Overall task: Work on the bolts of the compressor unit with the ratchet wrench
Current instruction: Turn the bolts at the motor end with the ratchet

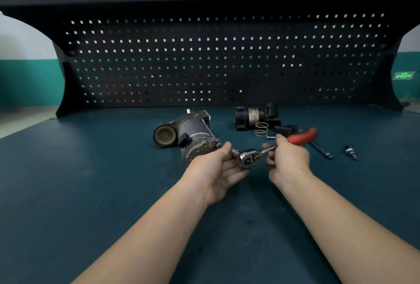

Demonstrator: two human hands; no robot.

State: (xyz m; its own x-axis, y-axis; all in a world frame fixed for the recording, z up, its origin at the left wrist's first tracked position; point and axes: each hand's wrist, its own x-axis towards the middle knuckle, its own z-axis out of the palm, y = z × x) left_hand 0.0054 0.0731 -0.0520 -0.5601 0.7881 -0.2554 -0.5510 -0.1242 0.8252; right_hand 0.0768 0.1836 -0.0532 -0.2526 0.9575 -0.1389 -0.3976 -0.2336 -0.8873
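The compressor unit, a grey metal body with a dark cylindrical motor and a round opening on its left, lies on the bench mat. I hold the ratchet wrench in the air just right of it, its red handle pointing up and right. My right hand grips the shaft below the red handle. My left hand cups the ratchet head from the left, its thumb and fingertips on a small socket at the head. The wrench is apart from the unit.
A second black and brass part stands behind, with a wire spring in front of it. A loose bolt, a dark rod and a small fitting lie at the right. A black pegboard closes the bench's back.
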